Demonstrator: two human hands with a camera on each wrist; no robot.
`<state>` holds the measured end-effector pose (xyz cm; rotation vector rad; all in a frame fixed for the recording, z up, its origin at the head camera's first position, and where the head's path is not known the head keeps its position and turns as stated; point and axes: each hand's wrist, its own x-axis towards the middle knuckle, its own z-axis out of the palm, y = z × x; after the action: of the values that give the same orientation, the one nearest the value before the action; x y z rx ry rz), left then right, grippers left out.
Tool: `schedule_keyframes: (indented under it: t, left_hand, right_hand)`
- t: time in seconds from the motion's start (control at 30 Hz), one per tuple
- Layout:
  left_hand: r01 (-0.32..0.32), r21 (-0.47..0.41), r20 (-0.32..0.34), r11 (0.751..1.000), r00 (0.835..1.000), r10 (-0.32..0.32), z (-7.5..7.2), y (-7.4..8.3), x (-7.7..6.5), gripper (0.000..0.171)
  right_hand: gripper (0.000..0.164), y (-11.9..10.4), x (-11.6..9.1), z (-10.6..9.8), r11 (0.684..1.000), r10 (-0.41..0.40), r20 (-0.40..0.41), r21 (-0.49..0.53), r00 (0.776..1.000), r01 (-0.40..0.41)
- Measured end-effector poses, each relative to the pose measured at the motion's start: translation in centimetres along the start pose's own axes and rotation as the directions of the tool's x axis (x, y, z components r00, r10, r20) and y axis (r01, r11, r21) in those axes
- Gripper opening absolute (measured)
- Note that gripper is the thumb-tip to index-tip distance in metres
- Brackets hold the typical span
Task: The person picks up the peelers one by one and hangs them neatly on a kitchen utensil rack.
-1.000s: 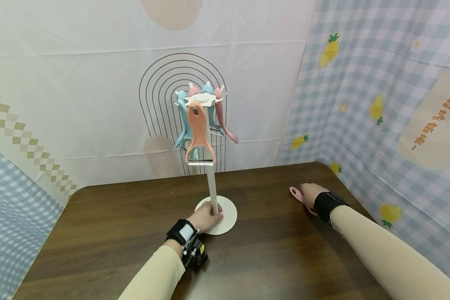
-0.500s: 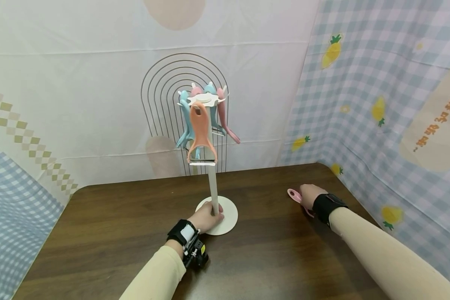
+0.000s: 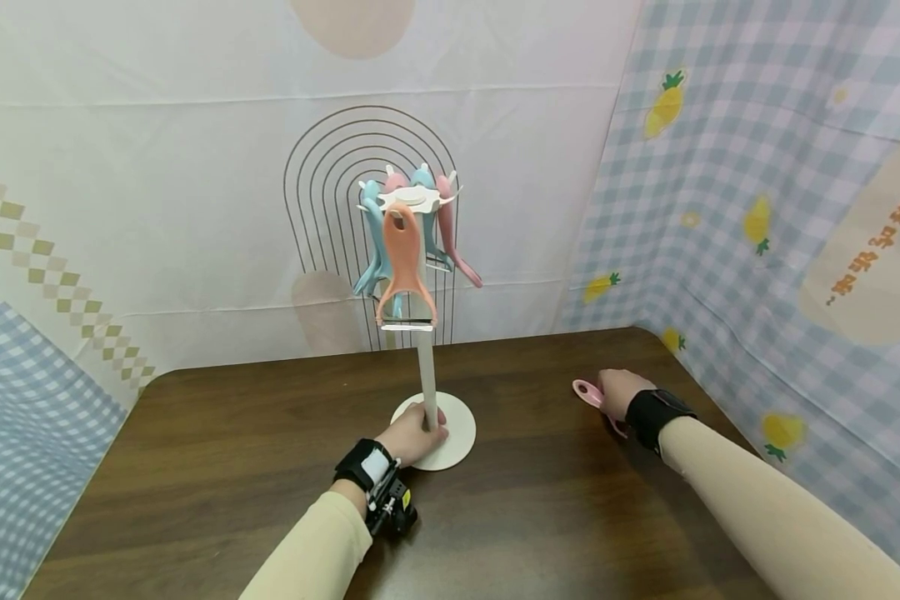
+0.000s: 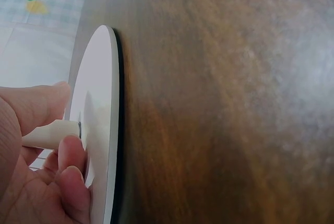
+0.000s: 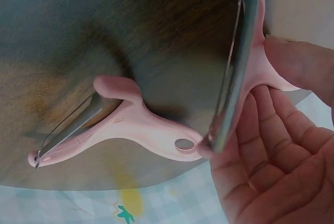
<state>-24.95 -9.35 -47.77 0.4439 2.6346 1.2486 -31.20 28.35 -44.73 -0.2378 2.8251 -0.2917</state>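
Low on the pole of a white stand (image 3: 427, 375), my left hand (image 3: 411, 437) curls its thumb and fingers round the pole, just above the round base (image 4: 96, 93). Near the table's right edge, my right hand (image 3: 621, 392) pinches a pink peeler (image 5: 255, 67) between thumb and fingers, its blade turned to the right wrist camera. Beside it a second pink peeler (image 5: 151, 130) lies on the table, its holed handle end by the held peeler's head. An orange peeler (image 3: 403, 258), blue peelers (image 3: 377, 242) and pink peelers (image 3: 447, 221) hang from the stand's hooks.
The brown wooden table (image 3: 255, 467) has rounded back corners. Behind it hangs a white printed cloth (image 3: 195, 208), and a blue checked cloth (image 3: 720, 275) with pineapples borders the right edge.
My right hand has shifted very slightly left with the pink peeler. The left hand keeps its hold on the pole, and the head view has drifted a little.
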Motion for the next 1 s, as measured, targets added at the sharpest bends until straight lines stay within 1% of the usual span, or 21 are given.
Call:
schedule_keyframes:
  t: [0.17,0.27,0.47,0.53,0.7,0.87,1.0]
  left_hand:
    - [-0.009,0.010,-0.012,1.000,1.000,0.009,0.1,0.0,0.0,0.011]
    - [0.002,0.008,-0.009,1.000,1.000,-0.002,0.1,0.1,0.0,0.011]
    - [0.004,0.003,-0.001,1.000,1.000,-0.004,0.0,0.2,-0.2,0.012]
    - [0.000,0.003,-0.004,1.000,1.000,0.000,-0.1,0.1,-0.2,0.012]
    - [0.021,-0.005,0.005,1.000,1.000,-0.021,0.0,0.0,-0.1,0.012]
    - [-0.002,-0.010,0.002,1.000,1.000,0.002,0.2,-0.1,0.0,0.012]
    - [-0.010,-0.005,-0.007,1.000,1.000,0.010,0.2,-0.2,0.1,0.012]
  right_hand:
    - [0.006,-0.2,-0.2,-0.1,0.999,-0.022,-0.030,-0.044,0.999,0.021]
    - [0.007,-0.4,-0.3,-0.2,0.997,-0.054,-0.059,-0.064,0.997,0.050]
    - [0.008,-1.4,-0.4,-1.1,0.992,-0.118,-0.122,-0.067,0.986,0.110]
    - [0.007,-2.0,-0.5,-1.7,0.991,-0.130,-0.146,-0.058,0.981,0.123]
    - [0.008,-3.5,-1.0,-2.9,0.989,-0.148,-0.178,-0.025,0.973,0.146]
    - [0.012,-4.8,-1.5,-3.9,0.985,-0.161,-0.215,0.032,0.963,0.172]
    - [0.015,-6.0,-2.1,-5.0,0.972,-0.194,-0.256,0.084,0.947,0.221]
